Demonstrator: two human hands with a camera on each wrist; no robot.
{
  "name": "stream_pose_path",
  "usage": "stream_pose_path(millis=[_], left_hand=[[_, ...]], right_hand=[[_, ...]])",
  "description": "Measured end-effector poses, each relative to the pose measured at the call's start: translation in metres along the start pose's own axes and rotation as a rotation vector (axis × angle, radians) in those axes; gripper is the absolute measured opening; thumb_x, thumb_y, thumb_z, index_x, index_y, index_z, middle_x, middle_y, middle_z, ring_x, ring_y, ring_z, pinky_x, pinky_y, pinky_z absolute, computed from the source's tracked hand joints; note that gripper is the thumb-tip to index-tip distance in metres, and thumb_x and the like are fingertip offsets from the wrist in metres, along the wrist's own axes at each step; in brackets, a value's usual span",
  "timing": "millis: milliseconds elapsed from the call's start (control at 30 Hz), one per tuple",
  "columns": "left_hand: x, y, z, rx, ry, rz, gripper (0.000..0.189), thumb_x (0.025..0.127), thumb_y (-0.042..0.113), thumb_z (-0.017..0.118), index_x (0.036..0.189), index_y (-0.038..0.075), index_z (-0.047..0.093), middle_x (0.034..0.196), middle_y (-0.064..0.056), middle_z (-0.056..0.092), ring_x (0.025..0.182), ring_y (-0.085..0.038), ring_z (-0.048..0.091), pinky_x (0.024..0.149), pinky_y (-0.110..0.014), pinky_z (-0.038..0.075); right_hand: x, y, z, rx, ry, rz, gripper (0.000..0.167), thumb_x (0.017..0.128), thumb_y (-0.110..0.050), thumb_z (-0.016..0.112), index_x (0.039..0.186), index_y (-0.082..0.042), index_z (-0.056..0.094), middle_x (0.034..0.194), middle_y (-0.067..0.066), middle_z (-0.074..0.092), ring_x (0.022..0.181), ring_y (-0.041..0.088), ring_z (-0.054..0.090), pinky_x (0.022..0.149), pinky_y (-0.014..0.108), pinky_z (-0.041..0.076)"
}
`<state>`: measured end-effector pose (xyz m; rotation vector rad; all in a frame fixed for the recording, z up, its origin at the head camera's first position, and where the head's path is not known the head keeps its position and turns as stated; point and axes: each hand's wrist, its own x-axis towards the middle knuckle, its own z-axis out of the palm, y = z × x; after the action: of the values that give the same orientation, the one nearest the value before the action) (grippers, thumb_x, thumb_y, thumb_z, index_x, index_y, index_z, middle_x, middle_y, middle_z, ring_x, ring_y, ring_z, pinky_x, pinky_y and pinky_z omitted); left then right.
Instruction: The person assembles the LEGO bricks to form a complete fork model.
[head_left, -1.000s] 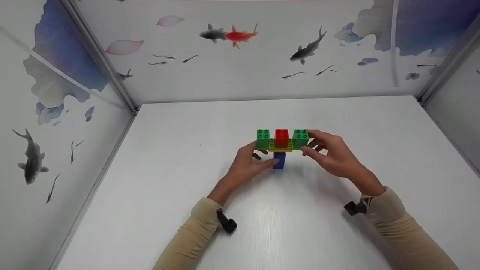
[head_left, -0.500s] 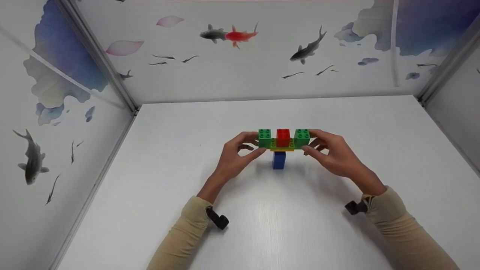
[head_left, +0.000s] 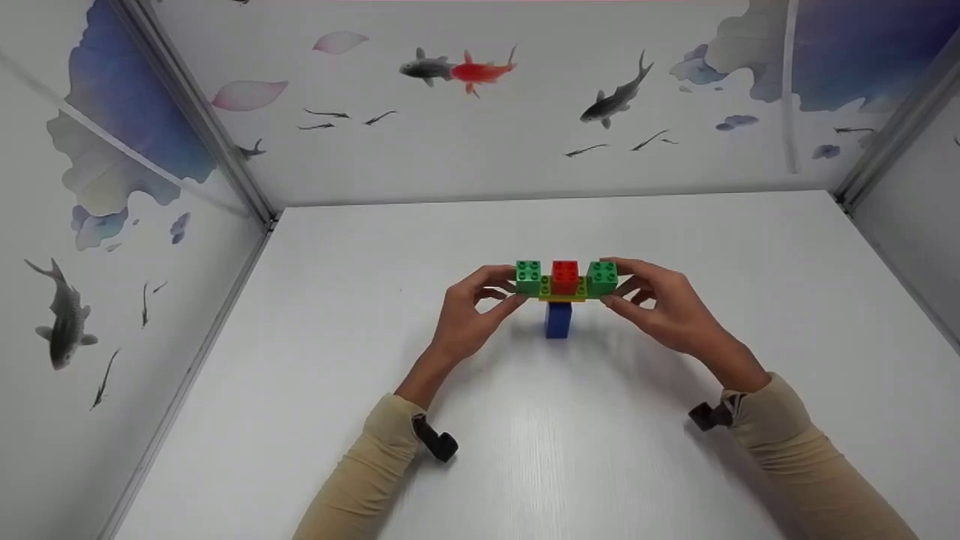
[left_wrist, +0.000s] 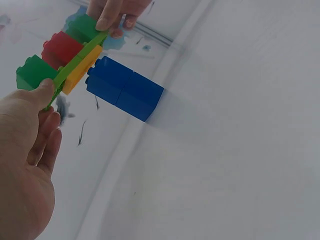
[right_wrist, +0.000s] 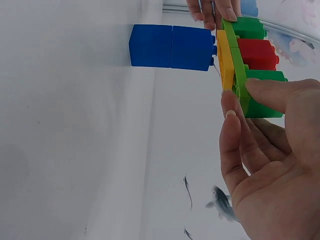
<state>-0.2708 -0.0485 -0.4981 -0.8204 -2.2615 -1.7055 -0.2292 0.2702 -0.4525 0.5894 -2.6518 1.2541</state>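
Note:
Two stacked blue toy bricks (right_wrist: 171,47) stand upright on the white table. Just above their bare studs is a bar of lime green plates (left_wrist: 75,65) with a yellow plate (right_wrist: 225,60) beneath its middle. Along the bar's top sit a red brick (head_left: 565,277) in the centre and a green brick at each end, the left one (head_left: 528,277) and the right one (head_left: 602,278). My left hand (head_left: 466,319) pinches the bar's left end between thumb and fingers. My right hand (head_left: 667,309) pinches the right end the same way. A narrow gap shows between yellow plate and blue studs.
The white tabletop (head_left: 525,450) spreads around the bricks. A back wall (head_left: 525,165) with printed fish and a left wall (head_left: 142,360) enclose it. Black camera mounts are on both wrists, the left mount (head_left: 435,439) and the right mount (head_left: 711,415).
My left hand has let go of the blue bricks, where its thumb was, and now grips the bar's left end. Since half a second ago the bar has shifted slightly left and down.

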Motion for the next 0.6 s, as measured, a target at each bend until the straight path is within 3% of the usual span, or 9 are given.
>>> stream_pose_path(millis=[167, 400, 600], left_hand=[[0.0001, -0.0002, -0.0004, 0.009, -0.010, -0.009, 0.040, 0.100, 0.026, 0.081, 0.137, 0.017, 0.070, 0.130, 0.003, 0.075, 0.111, -0.012, 0.072, 0.099, -0.038, 0.063], [-0.0006, 0.0001, -0.0028, 0.007, -0.023, -0.025, 0.040, 0.099, 0.028, 0.082, 0.135, 0.016, 0.071, 0.127, 0.001, 0.077, 0.109, -0.014, 0.072, 0.097, -0.048, 0.063], [-0.0009, -0.0014, -0.0038, 0.016, -0.039, -0.037, 0.040, 0.098, 0.029, 0.083, 0.134, 0.017, 0.072, 0.125, 0.002, 0.077, 0.108, -0.014, 0.072, 0.096, -0.043, 0.063]], right_hand=[[0.0005, 0.0006, 0.0002, -0.007, -0.003, 0.008, 0.053, 0.099, -0.012, 0.079, 0.149, -0.007, 0.063, 0.128, 0.011, 0.076, 0.103, 0.023, 0.077, 0.083, 0.017, 0.059], [0.0006, 0.0049, 0.0023, -0.008, -0.041, 0.028, 0.052, 0.100, -0.011, 0.079, 0.149, -0.006, 0.063, 0.127, 0.011, 0.076, 0.105, 0.024, 0.077, 0.084, 0.018, 0.060], [0.0012, 0.0081, 0.0028, -0.020, -0.047, 0.016, 0.050, 0.100, -0.013, 0.079, 0.148, -0.005, 0.063, 0.126, 0.011, 0.077, 0.103, 0.024, 0.077, 0.083, 0.019, 0.060]])
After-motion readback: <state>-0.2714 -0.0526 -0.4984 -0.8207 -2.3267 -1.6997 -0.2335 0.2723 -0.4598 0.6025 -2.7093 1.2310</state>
